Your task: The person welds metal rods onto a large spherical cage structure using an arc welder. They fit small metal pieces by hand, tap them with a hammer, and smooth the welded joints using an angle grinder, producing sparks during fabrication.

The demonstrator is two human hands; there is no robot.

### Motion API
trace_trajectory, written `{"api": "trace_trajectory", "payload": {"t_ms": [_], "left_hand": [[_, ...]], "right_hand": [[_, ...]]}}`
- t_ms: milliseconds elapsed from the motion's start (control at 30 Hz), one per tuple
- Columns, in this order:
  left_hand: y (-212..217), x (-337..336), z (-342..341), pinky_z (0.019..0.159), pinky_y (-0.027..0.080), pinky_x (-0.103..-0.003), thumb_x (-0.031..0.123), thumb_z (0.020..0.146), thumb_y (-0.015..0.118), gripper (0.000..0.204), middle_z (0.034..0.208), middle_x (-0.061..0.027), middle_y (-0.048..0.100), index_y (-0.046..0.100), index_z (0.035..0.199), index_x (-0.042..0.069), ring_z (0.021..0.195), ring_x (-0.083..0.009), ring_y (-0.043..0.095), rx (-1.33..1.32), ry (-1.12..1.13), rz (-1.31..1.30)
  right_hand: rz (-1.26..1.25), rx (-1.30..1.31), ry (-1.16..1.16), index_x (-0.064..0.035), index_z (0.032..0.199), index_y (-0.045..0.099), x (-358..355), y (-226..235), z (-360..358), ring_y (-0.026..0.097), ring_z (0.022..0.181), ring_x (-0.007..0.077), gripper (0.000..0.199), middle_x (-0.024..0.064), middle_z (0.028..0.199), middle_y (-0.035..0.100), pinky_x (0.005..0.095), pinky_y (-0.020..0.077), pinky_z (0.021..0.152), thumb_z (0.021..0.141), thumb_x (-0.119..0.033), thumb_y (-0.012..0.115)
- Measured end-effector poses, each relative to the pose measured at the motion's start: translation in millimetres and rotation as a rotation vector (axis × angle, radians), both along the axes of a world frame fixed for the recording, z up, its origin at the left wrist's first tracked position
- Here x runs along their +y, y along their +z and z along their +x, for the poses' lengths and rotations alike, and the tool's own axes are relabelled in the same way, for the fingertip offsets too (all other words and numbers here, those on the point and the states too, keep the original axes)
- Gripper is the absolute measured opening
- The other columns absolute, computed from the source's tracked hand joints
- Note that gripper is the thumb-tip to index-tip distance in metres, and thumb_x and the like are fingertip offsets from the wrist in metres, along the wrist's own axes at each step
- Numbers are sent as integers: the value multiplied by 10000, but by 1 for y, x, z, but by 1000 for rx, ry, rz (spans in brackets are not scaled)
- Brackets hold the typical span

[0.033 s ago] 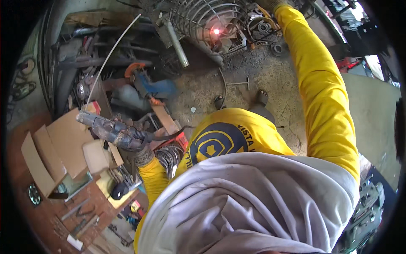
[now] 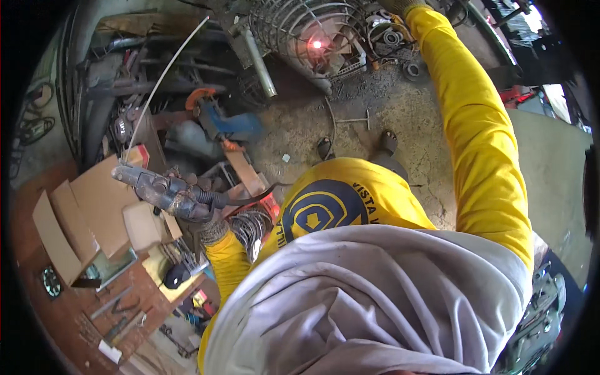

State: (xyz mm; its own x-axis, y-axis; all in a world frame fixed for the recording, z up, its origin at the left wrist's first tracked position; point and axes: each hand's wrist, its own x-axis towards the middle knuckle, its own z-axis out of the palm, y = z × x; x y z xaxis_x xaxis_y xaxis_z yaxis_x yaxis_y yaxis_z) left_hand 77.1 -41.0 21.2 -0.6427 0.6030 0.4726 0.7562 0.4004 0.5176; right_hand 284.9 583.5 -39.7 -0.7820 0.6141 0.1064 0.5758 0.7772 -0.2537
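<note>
Left hand (image 2: 199,212) on one electrode holder (image 2: 150,186), one rod (image 2: 164,80).

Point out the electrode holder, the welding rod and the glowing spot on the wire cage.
electrode holder (image 2: 164,192): head view, middle of its dark body.
welding rod (image 2: 164,76): head view, mid-length of the thin rod.
glowing spot (image 2: 317,44): head view, its red centre.

Our right hand (image 2: 400,6) in its dark glove was cut off by the top edge, so we could not tell its grip. The bulky grey cloth (image 2: 369,306) hid our lap and most of the floor below.
</note>
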Motion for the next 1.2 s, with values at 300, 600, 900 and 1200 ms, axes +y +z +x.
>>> {"api": "trace_trajectory", "payload": {"t_ms": [300,600,900,1200], "left_hand": [[31,111,91,890,478,-628,508,984,524,572,1177,-72,610,429,1460,205,999,-303,614,-1339,-527,767],[61,331,210,756,582,-401,143,875,726,267,1011,-84,687,613,1094,40,857,-214,702,-624,-691,347],[46,421,300,693,585,-402,171,877,757,454,918,-109,697,494,1223,38,770,-223,709,-564,-892,315],[49,393,262,732,563,-370,200,927,716,330,979,-76,664,607,1198,47,890,-196,692,-184,-1067,214]], "right_hand": [[-320,837,-303,-41,1329,620,-91,49,57,623,1194,344,456,186,1302,650,428,470,1038,996,-342,539],[-577,986,226,56,1334,535,-235,9,151,649,1093,349,504,232,1205,642,415,504,938,1003,-323,560],[-1662,1817,-20,-50,1470,384,-232,36,191,585,1181,294,657,165,1344,549,446,506,1003,1012,-495,542],[-410,1373,-591,-33,1223,514,-103,62,254,682,705,199,362,112,915,676,303,585,649,953,-181,704]]}}
